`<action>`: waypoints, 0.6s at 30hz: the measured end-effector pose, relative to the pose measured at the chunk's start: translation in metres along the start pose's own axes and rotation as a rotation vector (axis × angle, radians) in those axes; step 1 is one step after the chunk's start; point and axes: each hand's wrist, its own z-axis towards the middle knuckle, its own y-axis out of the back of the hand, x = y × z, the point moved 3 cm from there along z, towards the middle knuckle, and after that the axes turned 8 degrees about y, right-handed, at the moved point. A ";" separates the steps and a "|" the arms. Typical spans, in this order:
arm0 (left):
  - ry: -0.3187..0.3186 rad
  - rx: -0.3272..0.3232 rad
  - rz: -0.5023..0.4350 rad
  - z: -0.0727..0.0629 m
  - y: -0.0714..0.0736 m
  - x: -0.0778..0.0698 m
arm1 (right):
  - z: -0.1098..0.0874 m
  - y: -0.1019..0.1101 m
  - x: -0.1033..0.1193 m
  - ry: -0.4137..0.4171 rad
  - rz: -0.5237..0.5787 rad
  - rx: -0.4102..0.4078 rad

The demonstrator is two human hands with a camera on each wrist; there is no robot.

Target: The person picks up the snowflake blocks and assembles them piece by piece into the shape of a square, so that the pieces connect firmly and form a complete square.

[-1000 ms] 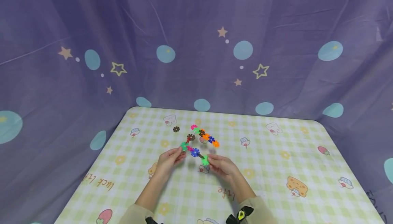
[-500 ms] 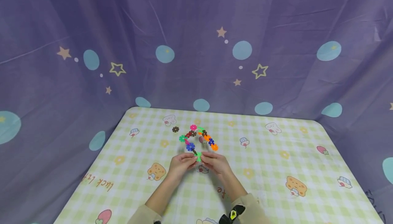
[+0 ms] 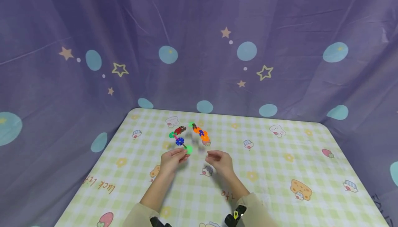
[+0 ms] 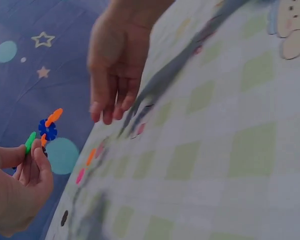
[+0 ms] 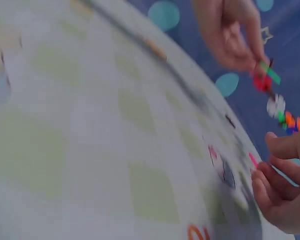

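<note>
My left hand pinches a bright green snowflake disc between thumb and fingertips. That disc ends a curved chain of interlocking plastic snowflake discs, held above the table. From it the chain runs through a blue disc, a teal disc and dark red and brown ones, then bends round to orange discs on the far right side. My right hand hovers to the right of the green disc, holding nothing. In the right wrist view its thumb and loosely bent fingers stand apart.
A checked tablecloth printed with cakes, bears and strawberries covers the table. In the left wrist view a loose dark brown disc lies on it, with a pink piece close by. A purple curtain hangs behind the far edge.
Both hands came together at the green disc, then parted. My right hand let go and drew away to the right; my left hand carried the chain leftward and farther from me.
</note>
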 end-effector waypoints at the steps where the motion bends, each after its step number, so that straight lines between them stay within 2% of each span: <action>1: 0.004 -0.007 -0.013 0.002 0.002 -0.004 | 0.005 0.001 0.001 0.060 -0.083 -0.006; 4: 0.001 -0.020 -0.039 0.006 0.010 -0.012 | 0.021 0.001 0.003 0.193 -0.255 0.013; 6: 0.003 -0.020 -0.044 0.007 0.014 -0.016 | 0.032 -0.002 0.005 0.283 -0.350 0.060; 10: 0.020 -0.013 -0.031 0.008 0.018 -0.019 | 0.054 -0.009 0.006 0.383 -0.522 0.173; 14: 0.034 -0.021 -0.018 0.009 0.022 -0.019 | 0.068 -0.017 0.001 0.380 -0.648 0.297; 18: 0.037 -0.032 -0.016 0.010 0.026 -0.020 | 0.074 -0.022 -0.006 0.355 -0.700 0.384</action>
